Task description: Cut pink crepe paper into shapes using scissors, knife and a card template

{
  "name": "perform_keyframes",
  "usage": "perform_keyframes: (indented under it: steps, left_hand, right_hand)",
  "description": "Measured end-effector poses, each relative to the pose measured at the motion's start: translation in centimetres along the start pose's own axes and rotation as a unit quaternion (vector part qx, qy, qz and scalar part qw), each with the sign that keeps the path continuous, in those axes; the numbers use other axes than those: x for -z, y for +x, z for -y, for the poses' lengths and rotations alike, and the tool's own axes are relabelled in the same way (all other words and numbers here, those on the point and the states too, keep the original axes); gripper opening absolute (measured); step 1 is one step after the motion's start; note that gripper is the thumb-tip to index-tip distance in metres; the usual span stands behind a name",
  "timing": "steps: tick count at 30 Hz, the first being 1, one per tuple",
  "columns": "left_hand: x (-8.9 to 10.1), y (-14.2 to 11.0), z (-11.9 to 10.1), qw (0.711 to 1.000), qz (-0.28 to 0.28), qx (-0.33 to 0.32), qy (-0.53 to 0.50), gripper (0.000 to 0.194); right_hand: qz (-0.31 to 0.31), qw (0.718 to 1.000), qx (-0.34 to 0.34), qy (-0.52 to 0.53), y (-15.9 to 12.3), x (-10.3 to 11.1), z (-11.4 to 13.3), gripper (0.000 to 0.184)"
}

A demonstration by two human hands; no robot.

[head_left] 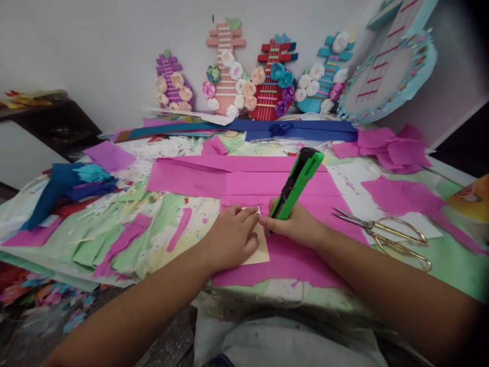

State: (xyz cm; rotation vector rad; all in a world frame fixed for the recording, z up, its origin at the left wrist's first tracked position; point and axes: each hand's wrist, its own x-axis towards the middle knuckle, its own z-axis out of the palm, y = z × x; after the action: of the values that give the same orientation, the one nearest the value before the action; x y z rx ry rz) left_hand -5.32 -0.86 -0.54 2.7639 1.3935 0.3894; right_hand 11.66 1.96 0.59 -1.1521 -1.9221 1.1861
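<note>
My left hand [234, 237] lies flat with its fingers stretched over a small cream card [262, 253], pressing it down. That card rests on a wide sheet of magenta crepe paper [305, 270] spread over the table. A green and black utility knife [296, 186] is gripped in my right hand [296, 223], tilted with its blade end down. Its tip meets the magenta paper by the card's right edge. To the right of my right hand lie gold-handled scissors [372, 224], blades apart. A folded magenta strip [187, 178] extends behind my hands.
Decorated paper guitars [269, 84] lean on the back wall. Blue folded paper [305, 131] lies along the table's rear. Magenta scraps [397, 148] sit at right, white string [164, 155] and blue scraps [61, 191] at left. A yellow container [471, 199] stands at the right edge.
</note>
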Motion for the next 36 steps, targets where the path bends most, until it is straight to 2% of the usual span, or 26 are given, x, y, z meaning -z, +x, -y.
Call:
perform_keyframes:
  steps: [4,9,19,23,28,36]
  left_hand:
    - [-0.08,-0.02,0.06,1.000,0.005,0.000,0.005,0.033]
    - [-0.10,-0.05,0.10,1.000,0.006,0.000,0.009,0.032]
    - [0.19,0.05,-0.04,1.000,0.008,-0.002,0.002,0.029]
    - [0.04,0.03,0.00,1.000,0.009,-0.001,0.005,0.030]
    - [-0.16,-0.05,0.06,1.000,0.009,-0.003,0.014,0.035]
    - [-0.02,-0.04,-0.02,1.000,0.009,0.003,0.008,0.032]
  right_hand:
    - [-0.031,0.999,0.005,0.006,0.33,-0.12,-0.73,0.028]
    - [-0.039,0.999,0.005,0.002,0.39,-0.14,-0.83,0.029]
    - [-0.020,0.999,0.015,-0.042,0.08,-0.43,-0.50,0.031]
    - [-0.016,0.999,0.011,-0.030,0.10,-0.28,-0.41,0.031]
    - [-0.040,0.999,-0.010,0.001,0.42,0.04,-0.59,0.032]
    - [-0.006,1.000,-0.006,-0.013,0.17,-0.17,-0.55,0.027]
